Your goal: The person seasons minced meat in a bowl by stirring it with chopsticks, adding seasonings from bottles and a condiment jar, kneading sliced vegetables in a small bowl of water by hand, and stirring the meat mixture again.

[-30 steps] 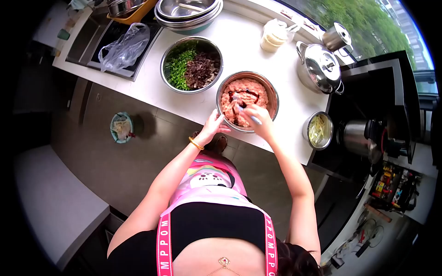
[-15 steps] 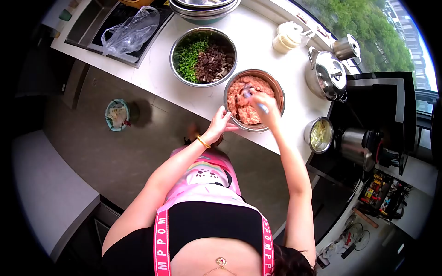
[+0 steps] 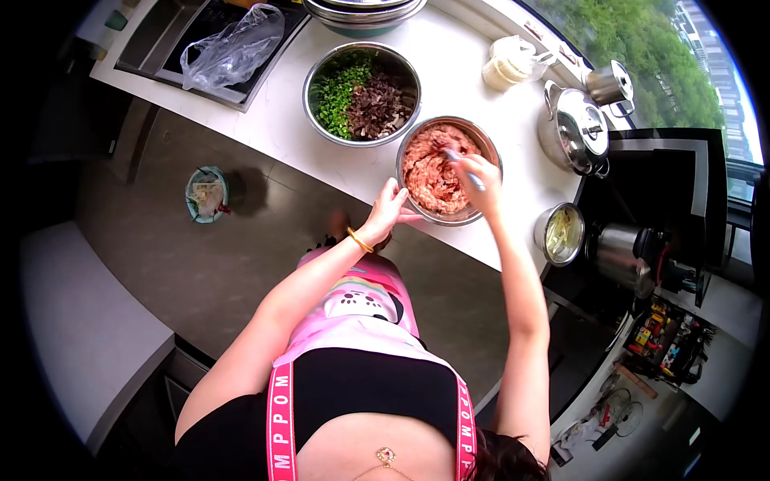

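A steel bowl of minced meat [image 3: 431, 186] stands near the counter's front edge. My right hand [image 3: 481, 183] is closed on the handle of a utensil [image 3: 474, 179], whose lower end is in the meat. At the bowl's lower left rim, my left hand [image 3: 389, 210] steadies it, thumb on the rim and fingers along the outer wall. Just to the left is a second steel bowl [image 3: 362, 143] with chopped greens [image 3: 341, 96] and dark chopped pieces [image 3: 378, 108].
A lidded pot [image 3: 573, 132] and a small bowl of pale strips [image 3: 560, 234] stand at the right. Stacked bowls [image 3: 365, 20], a plastic bag [image 3: 233, 52] and a white container [image 3: 507, 64] lie farther back. A bin [image 3: 207, 196] is on the floor.
The dark liquid on the meat has been blended in, and the meat now shows swirled ridges. My right hand has moved around within the bowl with the utensil. The view has shifted slightly.
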A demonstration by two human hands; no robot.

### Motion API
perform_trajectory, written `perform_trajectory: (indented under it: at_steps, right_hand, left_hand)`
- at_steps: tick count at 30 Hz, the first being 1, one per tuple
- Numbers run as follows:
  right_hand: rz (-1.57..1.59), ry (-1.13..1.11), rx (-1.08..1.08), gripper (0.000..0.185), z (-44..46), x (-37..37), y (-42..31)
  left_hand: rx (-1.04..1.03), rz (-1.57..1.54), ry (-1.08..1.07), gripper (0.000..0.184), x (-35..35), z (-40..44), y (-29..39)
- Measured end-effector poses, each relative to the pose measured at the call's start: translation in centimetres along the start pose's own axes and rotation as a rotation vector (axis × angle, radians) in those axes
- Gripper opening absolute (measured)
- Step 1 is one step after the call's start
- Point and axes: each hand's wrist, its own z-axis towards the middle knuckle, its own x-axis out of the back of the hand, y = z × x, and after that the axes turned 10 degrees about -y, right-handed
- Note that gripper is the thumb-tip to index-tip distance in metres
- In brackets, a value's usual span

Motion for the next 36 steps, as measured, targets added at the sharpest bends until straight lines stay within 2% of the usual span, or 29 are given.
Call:
perform_trajectory:
  at_steps: [2,5,7,8,9,11,13,14,15,16,18,19,20,21,22,23,25,27,29,31,33,34,35,36]
  right_hand:
    - [-0.12,-0.093,-0.206,0.008,-2.7,2.9,1.0]
    - [-0.015,-0.186,-0.286,0.006,-7.7,2.6,-1.0]
    - [0.056,-0.134,-0.159,0.005,-6.7,-0.2,-3.7]
    - [0.021,-0.228,-0.208,0.005,-4.9,-0.7,-4.5]
    - [0.024,-0.22,-0.206,0.005,-3.3,-1.3,-3.7]
    - [0.098,-0.055,0.03,0.007,0.1,-2.2,-1.8]
    - [-0.009,-0.032,-0.095,0.007,0.6,0.0,0.2]
    - [-0.057,0.041,-0.047,0.007,-0.6,0.9,1.7]
    - [-0.066,-0.046,-0.232,0.006,-2.3,2.2,2.0]
    - [-0.073,-0.006,-0.209,0.006,-4.8,2.6,2.6]
    - [0.071,-0.04,-0.163,0.006,-7.6,1.6,0.0]
    - [0.028,-0.055,-0.104,0.007,-7.5,0.4,-1.9]
    - [0.009,-0.183,-0.225,0.009,-6.9,-0.4,-3.9]
    - [0.067,-0.135,-0.081,0.011,-5.3,-1.5,-4.2]
    - [0.049,-0.178,-0.08,0.011,-3.6,-2.2,-3.9]
    - [0.017,-0.082,0.019,0.01,-1.9,-2.8,-2.8]
    - [0.002,-0.015,-0.002,0.01,0.6,-0.8,-0.7]
    - [-0.02,0.011,-0.188,0.009,-0.7,1.6,1.2]
    - [-0.123,0.078,-0.148,0.008,-3.9,2.4,1.1]
    - [-0.033,-0.054,-0.357,0.009,-7.2,2.1,-0.8]
    - [0.042,-0.055,-0.244,0.01,-6.5,0.1,-3.8]
    - [0.017,-0.092,-0.262,0.009,-5.2,-0.7,-4.5]
    - [0.085,-0.036,-0.136,0.01,-3.7,-1.4,-4.5]
    - [0.14,-0.009,-0.124,0.01,-2.5,-2.0,-3.0]
  left_hand:
    - [-0.051,-0.014,0.035,0.014,0.1,0.3,0.0]
    - [-0.042,-0.032,0.043,0.009,0.2,0.5,-0.6]
    - [-0.024,-0.019,0.034,0.01,-0.6,0.1,0.6]
    - [-0.011,-0.004,0.028,0.011,-0.9,0.0,1.0]
    - [-0.01,0.006,0.027,0.011,-0.9,0.0,1.1]
    - [0.042,-0.013,-0.022,0.011,-0.5,-0.2,1.3]
    - [0.019,-0.004,-0.025,0.011,-0.1,-0.2,0.7]
    - [-0.012,0.019,0.008,0.011,0.3,0.1,0.4]
    - [-0.045,0.038,0.04,0.011,0.4,0.4,0.2]
    - [-0.046,0.01,0.054,0.011,-0.1,0.3,0.5]
    - [-0.031,0.01,0.044,0.01,-0.4,0.2,0.7]
    - [-0.013,0.007,0.045,0.01,-0.5,0.1,0.9]
    - [0.009,0.006,0.003,0.012,-0.9,-0.2,1.6]
    - [0.013,0.016,-0.003,0.012,-0.9,-0.4,1.7]
    - [0.041,0.033,-0.02,0.014,-0.8,-0.4,1.8]
    - [0.068,0.052,-0.034,0.015,-0.8,-0.4,2.0]
    - [0.056,0.04,-0.043,0.016,-0.8,-0.5,1.9]
    - [0.016,0.029,0.003,0.012,0.1,0.1,0.7]
    - [0.011,0.039,-0.006,0.009,0.1,0.1,0.7]
    - [-0.013,0.054,0.0,0.012,0.0,0.2,0.6]
    - [0.013,0.059,-0.024,0.013,-0.4,0.0,1.2]
    - [0.038,0.065,-0.043,0.014,-0.6,-0.2,1.5]
    - [0.04,0.069,-0.044,0.014,-0.8,-0.3,1.8]
    - [0.049,0.077,-0.038,0.014,-1.0,-0.3,2.0]
